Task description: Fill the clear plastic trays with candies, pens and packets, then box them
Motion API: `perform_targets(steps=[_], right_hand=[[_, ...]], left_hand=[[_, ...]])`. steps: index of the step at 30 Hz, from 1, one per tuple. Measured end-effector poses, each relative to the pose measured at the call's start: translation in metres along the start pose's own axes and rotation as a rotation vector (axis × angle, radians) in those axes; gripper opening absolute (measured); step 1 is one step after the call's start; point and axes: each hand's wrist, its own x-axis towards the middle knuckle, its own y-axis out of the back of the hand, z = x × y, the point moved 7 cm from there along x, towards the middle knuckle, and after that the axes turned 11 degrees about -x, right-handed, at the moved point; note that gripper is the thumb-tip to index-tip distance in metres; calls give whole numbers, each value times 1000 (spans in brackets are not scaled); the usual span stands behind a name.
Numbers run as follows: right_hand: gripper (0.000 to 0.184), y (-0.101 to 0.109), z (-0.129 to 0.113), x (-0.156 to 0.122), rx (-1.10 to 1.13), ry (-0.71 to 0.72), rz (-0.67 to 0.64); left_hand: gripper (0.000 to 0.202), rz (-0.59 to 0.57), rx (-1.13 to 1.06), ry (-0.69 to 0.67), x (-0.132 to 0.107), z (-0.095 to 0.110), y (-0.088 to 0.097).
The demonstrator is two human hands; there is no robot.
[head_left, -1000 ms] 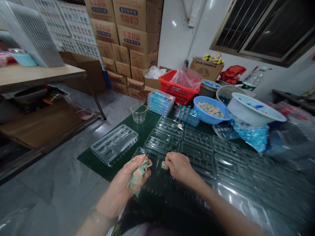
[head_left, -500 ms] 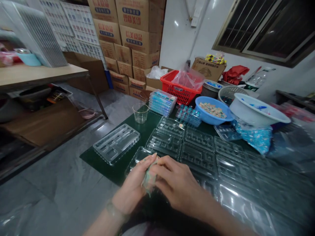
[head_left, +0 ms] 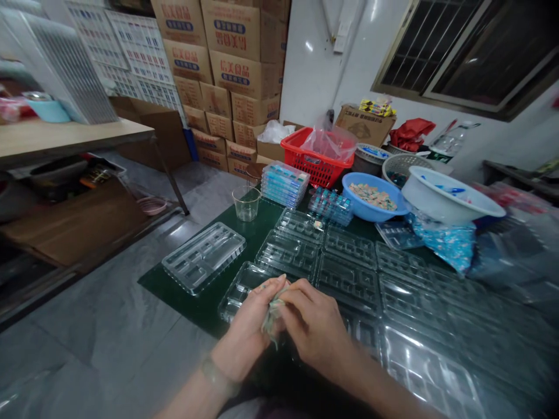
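Observation:
My left hand and my right hand meet low in the view above the dark green mat. Between their fingers they pinch a crumpled, pastel-striped bundle, probably soft candy or wrapping, and the hands hide most of it. A clear plastic blister tray lies just beyond my left fingertips. More clear trays spread to the far side and right, and one clear tray lies apart on the mat's left.
A blue bowl of small candy pieces, a white basin, a blue foil bag, a red basket, blue-filled tray stacks and a glass cup stand beyond. Stacked cartons line the back wall.
My hands have come together over the striped bundle. The small pale piece held by my right hand earlier no longer shows. The view has shifted only slightly.

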Motion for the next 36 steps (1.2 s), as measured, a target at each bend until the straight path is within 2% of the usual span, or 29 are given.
perform_targets(steps=[2, 4, 6, 8, 10, 13, 16, 18, 21, 24, 28, 32, 36], right_hand=[[14, 6, 1, -2, 103, -46, 68], [15, 14, 7, -3, 224, -91, 123], [17, 22, 22, -2, 301, -155, 163], [18, 32, 51, -1, 330, -258, 185], [18, 44, 93, -1, 347, -390, 205], [22, 72, 160, -5, 345, -565, 305], [27, 95, 198, -6, 344, -623, 333], [26, 97, 201, -1, 348, -611, 295], [24, 77, 182, 18, 267, -512, 140], [21, 42, 163, 42, 173, -429, 12], [17, 11, 166, 68, 29, -465, -32], [16, 7, 175, 80, -158, -505, -50], [14, 3, 171, 84, -287, -506, -124]], left_hand=[[23, 23, -20, 26, 0, -2, 1], [22, -6, -38, 58, 1, -4, -2], [21, -36, -17, 80, 1, -4, -5], [20, -35, 32, 63, 1, 1, -4], [19, 8, 75, 39, 1, 9, 0], [21, 82, 108, 44, 0, 23, 6], [18, 119, 114, 17, -1, 40, 9], [14, 133, 112, -56, -2, 53, 11], [15, 137, 120, -160, -3, 67, 14], [19, 127, 111, -149, -1, 63, 15], [19, 154, 106, -110, -1, 52, 15], [18, 148, 120, -115, 0, 48, 13], [20, 132, 133, -102, 3, 47, 15]])
